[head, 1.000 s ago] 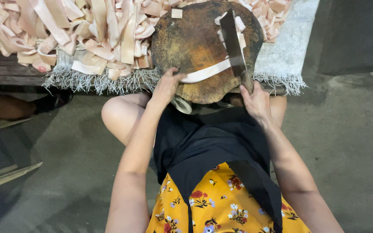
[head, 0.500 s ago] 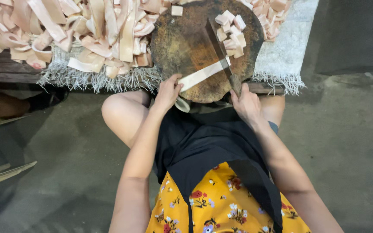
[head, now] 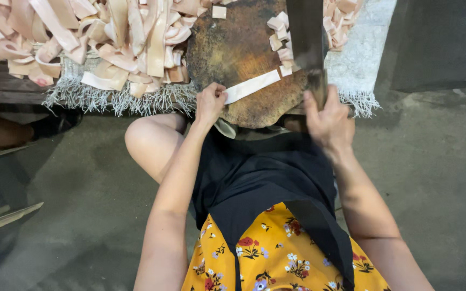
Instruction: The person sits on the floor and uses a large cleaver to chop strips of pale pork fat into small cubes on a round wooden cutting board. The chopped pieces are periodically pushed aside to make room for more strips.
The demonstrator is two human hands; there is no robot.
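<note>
Lying at ten o'clock, a big heap of long pale strips (head: 98,37) is waiting on a fringed cloth (head: 120,97), and these strips are not yet cut. Next to it, the left hand (head: 210,102) is closing its fingers on the near end of one pale strip (head: 252,86) and is pressing it flat on the round wooden board (head: 233,54). This strip is lying across the near part of the board, from seven o'clock toward two o'clock. At its far end, a small pile of square pieces (head: 281,35) is sitting at one o'clock, so some cutting is already done. The right hand (head: 327,116) is gripping the handle of a wide cleaver (head: 304,32), fingers wrapped tight around it, and the blade is standing just beside the pieces. As I judge it, most of the work is remaining, because the heap is much bigger than the pile.
</note>
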